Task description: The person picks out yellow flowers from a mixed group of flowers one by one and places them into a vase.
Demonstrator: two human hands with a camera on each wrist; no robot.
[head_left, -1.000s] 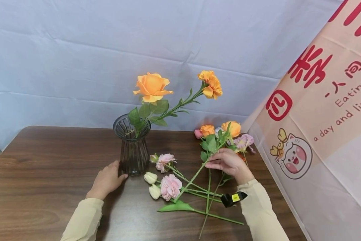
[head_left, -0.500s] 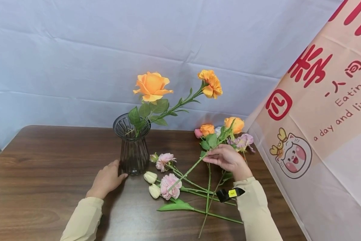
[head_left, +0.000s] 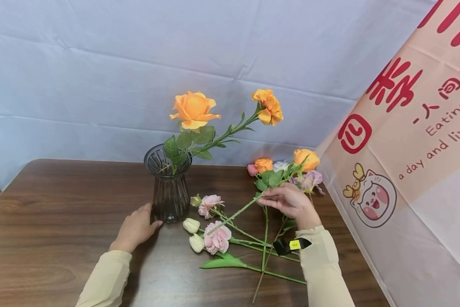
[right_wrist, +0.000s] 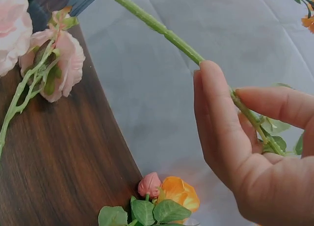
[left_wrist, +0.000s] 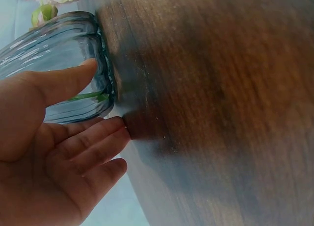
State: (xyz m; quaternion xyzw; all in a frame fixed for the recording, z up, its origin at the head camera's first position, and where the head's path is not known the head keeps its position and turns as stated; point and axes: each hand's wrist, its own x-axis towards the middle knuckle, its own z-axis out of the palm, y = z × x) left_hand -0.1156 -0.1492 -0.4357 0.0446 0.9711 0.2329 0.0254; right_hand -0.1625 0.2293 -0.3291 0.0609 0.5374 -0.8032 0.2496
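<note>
My right hand (head_left: 291, 202) pinches the green stem of an orange rose (head_left: 306, 160) between thumb and fingers. The stem's bare end slants down to the left, above a pink flower (head_left: 217, 237); in the right wrist view the pinched stem (right_wrist: 167, 34) shows plainly. A grey ribbed glass vase (head_left: 171, 194) stands upright on the wooden table, holding a large orange rose (head_left: 195, 110) and an orange carnation-like flower (head_left: 268, 106) that leans right. My left hand (head_left: 136, 227) rests at the vase's base, its fingers nearly straight and its thumb across the front.
White tulips (head_left: 192, 226), a paler pink flower (head_left: 210, 206) and crossing stems lie on the wooden table (head_left: 61, 226). Behind my right hand lie a smaller orange flower (head_left: 264, 164), a pink bud (head_left: 252, 170) and a purple flower (head_left: 311, 181). A printed cloth (head_left: 418, 179) hangs at right.
The orange rose in my right hand has shifted right and slightly up, and its stem end has swung up and left over the pink flower. My left hand and the vase have not moved.
</note>
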